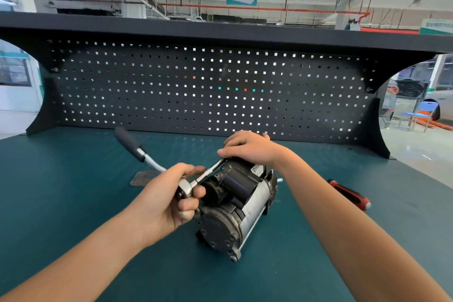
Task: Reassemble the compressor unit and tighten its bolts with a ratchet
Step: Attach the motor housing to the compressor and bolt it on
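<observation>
On the green bench (73, 203) lie the compressor (235, 206), a metal plate (143, 177) and a red-handled tool (349, 193).

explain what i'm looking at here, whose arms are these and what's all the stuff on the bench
This is one picture from a camera worn on a person's head, looking down at their own two bare arms; there is no robot. On the green workbench lies a compressor unit. The right hand grips its top to steady it. The left hand holds the head of a ratchet, whose extension bar reaches toward the unit. A flat metal plate lies behind the left hand, and a red-and-black tool lies to the right.
</observation>
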A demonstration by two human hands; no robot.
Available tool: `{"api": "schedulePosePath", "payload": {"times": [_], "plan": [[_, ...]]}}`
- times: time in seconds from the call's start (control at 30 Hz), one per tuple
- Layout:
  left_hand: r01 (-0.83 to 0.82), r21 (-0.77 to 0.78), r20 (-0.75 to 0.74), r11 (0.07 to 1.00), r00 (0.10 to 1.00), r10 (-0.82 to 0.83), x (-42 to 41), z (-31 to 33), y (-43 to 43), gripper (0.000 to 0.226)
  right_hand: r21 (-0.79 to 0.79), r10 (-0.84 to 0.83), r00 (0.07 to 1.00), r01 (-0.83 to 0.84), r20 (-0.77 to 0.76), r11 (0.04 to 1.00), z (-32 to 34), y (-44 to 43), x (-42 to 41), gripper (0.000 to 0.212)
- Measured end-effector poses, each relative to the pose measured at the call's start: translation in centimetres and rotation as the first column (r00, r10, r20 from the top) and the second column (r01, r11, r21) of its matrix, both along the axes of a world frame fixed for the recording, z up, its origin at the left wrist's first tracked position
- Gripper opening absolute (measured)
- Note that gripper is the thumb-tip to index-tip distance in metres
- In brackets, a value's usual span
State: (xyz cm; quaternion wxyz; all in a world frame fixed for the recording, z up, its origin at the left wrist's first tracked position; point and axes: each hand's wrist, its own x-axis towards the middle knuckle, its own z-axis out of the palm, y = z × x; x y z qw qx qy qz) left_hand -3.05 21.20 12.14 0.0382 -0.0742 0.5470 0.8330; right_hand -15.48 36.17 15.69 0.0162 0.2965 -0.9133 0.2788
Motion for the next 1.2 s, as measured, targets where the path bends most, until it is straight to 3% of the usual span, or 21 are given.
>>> {"api": "schedulePosePath", "payload": {"times": [0.07, 0.17, 0.27, 0.33, 0.37, 0.43, 0.5, 0.57, 0.6, 0.67, 0.73, 0.8, 0.87, 0.9, 0.93, 0.97, 1.0, 1.03, 1.1, 1.17, 1.2], "plan": [[-0.083, -0.327, -0.168, 0.942, 0.985, 0.028, -0.1, -0.2, -0.1, 0.021, -0.059, -0.044, 0.999, 0.044, 0.001, 0.997, -0.3, -0.2, -0.2, 0.027], [-0.254, -0.728, -0.418, 0.637, 0.901, -0.118, 0.1, -0.4, -0.7, 0.024, -0.093, -0.104, 0.994, 0.100, -0.039, 0.991, -0.7, -0.5, -0.3, 0.037], [-0.470, -0.871, -0.490, 0.142, 0.824, -0.285, 0.1, -1.0, -1.4, 0.035, -0.090, -0.096, 0.993, 0.090, -0.063, 0.992, -0.9, -0.8, -0.1, 0.046], [-0.534, -0.845, -0.508, 0.011, 0.798, -0.324, 0.0, -1.4, -1.3, 0.051, -0.097, -0.106, 0.992, 0.099, -0.070, 0.990, -0.9, -0.9, -0.1, 0.044], [-0.508, -0.852, -0.522, 0.126, 0.807, -0.278, 0.2, -1.4, -1.1, 0.049, -0.100, -0.114, 0.991, 0.107, -0.073, 0.989, -0.9, -0.9, -0.2, 0.042], [-0.332, -0.740, -0.454, 0.585, 0.888, -0.069, 0.3, -0.8, -0.4, 0.034, -0.100, -0.124, 0.990, 0.117, -0.072, 0.988, -0.8, -1.0, -0.2, 0.041], [-0.114, -0.230, -0.155, 0.967, 0.985, 0.079, -0.1, -0.4, -0.3, 0.024, -0.103, -0.124, 0.990, 0.116, -0.067, 0.988, -0.8, -1.1, 0.0, 0.041], [-0.014, 0.275, 0.045, 0.961, 0.999, 0.001, 0.0, -0.2, -0.1, 0.026, -0.116, -0.135, 0.988, 0.126, -0.071, 0.985, -0.8, -1.2, 0.0, 0.042], [0.007, 0.355, 0.060, 0.935, 0.998, -0.031, 0.3, 0.0, 0.1, 0.026, -0.129, -0.146, 0.986, 0.135, -0.079, 0.982, -0.9, -1.3, 0.0, 0.041], [0.014, 0.240, 0.020, 0.971, 1.000, -0.019, 0.2, 0.0, 0.4, 0.024, -0.154, -0.162, 0.983, 0.147, -0.091, 0.977, -1.0, -1.2, -0.1, 0.041], [-0.037, -0.114, -0.099, 0.993, 0.995, 0.026, 0.1, 0.2, 0.2, 0.022, -0.144, -0.161, 0.981, 0.145, -0.104, 0.979, -1.1, -1.2, -0.2, 0.038], [-0.127, -0.601, -0.289, 0.789, 0.955, -0.067, 0.2, 0.6, -0.3, 0.028, -0.102, -0.158, 0.978, 0.145, -0.134, 0.984, -1.3, -1.1, -0.5, 0.036], [-0.355, -0.918, -0.392, 0.174, 0.877, -0.279, 0.3, 0.0, -0.8, 0.044, -0.057, -0.148, 0.977, 0.141, -0.154, 0.988, -1.3, -1.0, -0.7, 0.047], [-0.483, -0.863, -0.403, -0.150, 0.836, -0.373, 0.1, -0.7, -1.0, 0.050, -0.066, -0.150, 0.978, 0.141, -0.143, 0.988, -1.3, -1.0, -0.8, 0.051], [-0.559, -0.750, -0.390, -0.354, 0.806, -0.445, 0.1, -1.0, -0.7, 0.053, -0.086, -0.152, 0.980, 0.141, -0.128, 0.986, -1.4, -1.0, -0.9, 0.053], [-0.582, -0.698, -0.385, -0.417, 0.796, -0.467, 0.0, -1.2, -0.5, 0.053, -0.096, -0.153, 0.981, 0.142, -0.119, 0.985, -1.4, -1.0, -1.0, 0.052], [-0.581, -0.736, -0.422, -0.346, 0.795, -0.436, -0.1, -1.2, -0.6, 0.052, -0.099, -0.153, 0.981, 0.141, -0.117, 0.985, -1.4, -0.9, -1.0, 0.050], [-0.548, -0.826, -0.476, -0.130, 0.803, -0.359, -0.1, -1.1, -0.8, 0.049, -0.098, -0.150, 0.982, 0.139, -0.118, 0.985, -1.4, -0.9, -1.0, 0.046], [-0.339, -0.815, -0.456, 0.470, 0.875, -0.161, 0.1, -0.5, -0.5, 0.037, -0.095, -0.147, 0.982, 0.136, -0.116, 0.986, -1.3, -1.0, -1.0, 0.040], [-0.142, -0.445, -0.248, 0.884, 0.968, 0.030, 0.1, -0.2, -0.2, 0.028, -0.101, -0.150, 0.982, 0.139, -0.115, 0.985, -1.2, -1.2, -0.8, 0.038], [-0.062, -0.181, -0.128, 0.982, 0.991, 0.039, 0.0, -0.2, -0.1, 0.029, -0.103, -0.152, 0.981, 0.140, -0.121, 0.985, -1.2, -1.2, -0.7, 0.038]]}}
